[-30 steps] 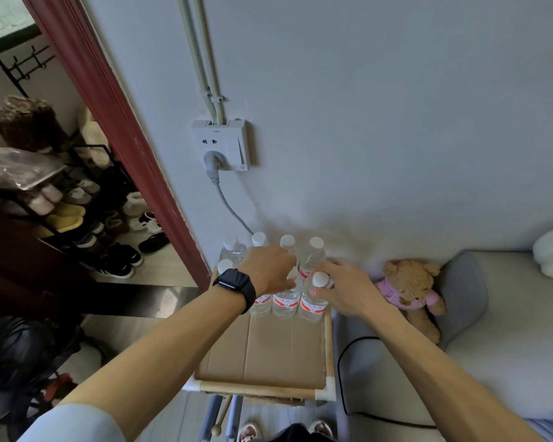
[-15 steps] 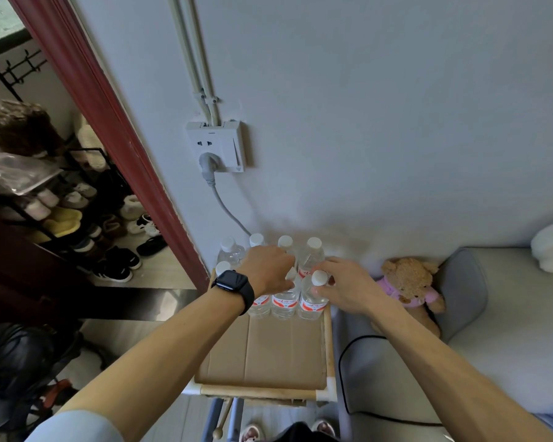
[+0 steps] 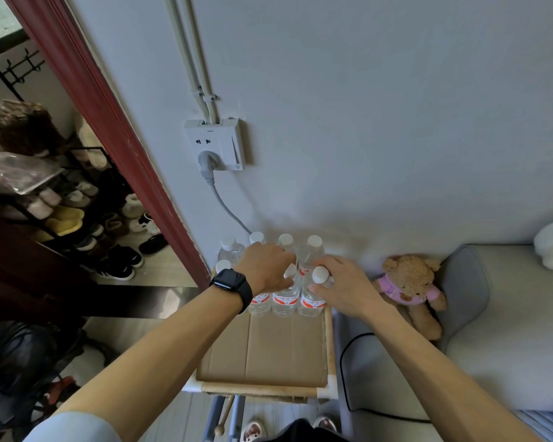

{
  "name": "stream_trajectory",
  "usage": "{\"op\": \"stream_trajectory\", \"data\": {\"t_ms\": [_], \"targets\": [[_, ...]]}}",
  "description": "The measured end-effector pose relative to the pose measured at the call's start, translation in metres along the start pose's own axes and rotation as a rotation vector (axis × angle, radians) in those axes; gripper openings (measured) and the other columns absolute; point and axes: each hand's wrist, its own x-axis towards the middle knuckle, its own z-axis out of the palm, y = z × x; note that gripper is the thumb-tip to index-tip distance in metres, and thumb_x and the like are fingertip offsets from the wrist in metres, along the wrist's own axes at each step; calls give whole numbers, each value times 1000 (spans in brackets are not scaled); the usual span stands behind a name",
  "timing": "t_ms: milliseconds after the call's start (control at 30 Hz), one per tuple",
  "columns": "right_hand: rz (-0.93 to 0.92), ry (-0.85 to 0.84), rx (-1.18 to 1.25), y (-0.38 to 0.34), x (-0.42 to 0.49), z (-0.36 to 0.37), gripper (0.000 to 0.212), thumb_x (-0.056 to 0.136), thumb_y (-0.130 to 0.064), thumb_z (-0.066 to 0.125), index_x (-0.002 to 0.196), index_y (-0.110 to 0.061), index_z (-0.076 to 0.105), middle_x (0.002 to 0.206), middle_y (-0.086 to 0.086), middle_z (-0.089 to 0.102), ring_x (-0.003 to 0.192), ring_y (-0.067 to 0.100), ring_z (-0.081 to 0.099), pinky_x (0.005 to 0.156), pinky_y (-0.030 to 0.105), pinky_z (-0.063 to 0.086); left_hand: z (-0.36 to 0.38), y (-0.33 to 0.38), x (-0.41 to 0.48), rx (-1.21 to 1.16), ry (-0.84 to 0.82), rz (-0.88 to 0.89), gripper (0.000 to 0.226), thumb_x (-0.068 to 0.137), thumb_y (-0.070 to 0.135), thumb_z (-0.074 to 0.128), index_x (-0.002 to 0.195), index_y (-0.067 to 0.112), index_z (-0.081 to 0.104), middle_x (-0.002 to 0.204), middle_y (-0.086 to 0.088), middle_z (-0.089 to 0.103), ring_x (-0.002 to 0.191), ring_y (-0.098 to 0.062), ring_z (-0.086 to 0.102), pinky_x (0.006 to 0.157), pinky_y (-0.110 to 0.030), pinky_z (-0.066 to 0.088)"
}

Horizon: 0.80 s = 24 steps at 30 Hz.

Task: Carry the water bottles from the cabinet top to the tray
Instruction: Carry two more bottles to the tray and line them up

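Bottles [image 3: 312, 250] upright, 2 rows at far edge of cabinet top [image 3: 268, 352], touching, by wall; long axis vertical, caps up. Right hand [image 3: 345, 285] holds end bottle [image 3: 313, 303] at neck. Left hand [image 3: 265, 269] curled over front bottle [image 3: 260, 301] top. Tip: grip under cap, lift straight up, clear neighbours, keep vertical. Tray not in view

A black smartwatch [image 3: 230, 283] sat just behind the left hand [image 3: 265, 266]; far up the arm from it, a pale-blue sleeve [image 3: 74, 429] began.
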Motion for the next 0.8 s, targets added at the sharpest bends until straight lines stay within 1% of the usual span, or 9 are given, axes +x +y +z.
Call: {"op": "stream_trajectory", "data": {"t_ms": [67,133,200,267,500,600,700,800], "targets": [[27,-16,-12,3,-1,2,47,84,-40,68,128,-24,57,128,-2,58,117,21,54,97,35,44,-1,0,-1,-9,-6,-3,35,90,46,60,118,26,61,106,-1,66,100,-24,60,71,-33,38],[51,-13,-15,5,-2,5,43,86,-45,65,125,-26,58,125,-3,60,110,19,57,92,35,47,-1,0,-2,-23,-11,-8,35,92,46,59,120,26,60,108,-1,67,101,-24,60,73,-34,44],[56,12,-13,5,-3,7,41,87,-47,64,122,-27,60,122,-3,62,105,18,58,91,36,48,-3,0,-4,-41,-19,-21,34,92,46,59,121,27,60,106,-2,67,99,-24,61,76,-36,51],[66,47,-9,4,-5,9,39,86,-46,64,121,-27,62,120,-3,63,103,18,59,89,34,48,-4,0,-6,-48,-20,-24,35,93,46,59,123,29,60,104,-3,67,96,-23,62,77,-37,53],[113,119,27,3,-8,13,41,88,-47,63,122,-24,62,119,-3,64,102,16,59,83,29,45,-5,3,-7,-52,-36,-31,35,92,48,60,122,30,58,102,-2,67,90,-24,63,77,-37,55],[98,88,50,5,-8,13,43,86,-46,66,123,-25,62,120,-4,63,104,16,59,88,34,48,-3,4,-6,-43,-39,-28,37,92,47,59,123,26,56,104,-2,68,90,-24,63,74,-35,53],[99,16,115,7,-10,10,50,78,-51,71,122,-30,60,120,-9,62,103,14,59,90,37,51,0,4,-4,-31,-40,-19,43,92,45,58,129,23,51,113,-1,67,96,-24,63,71,-34,49],[90,20,106,10,-13,12,55,77,-52,73,124,-29,58,120,-10,61,104,13,58,86,32,48,1,6,-5,-27,-33,-9,47,94,42,58,136,24,47,117,-1,65,100,-24,63,70,-32,45]]}}
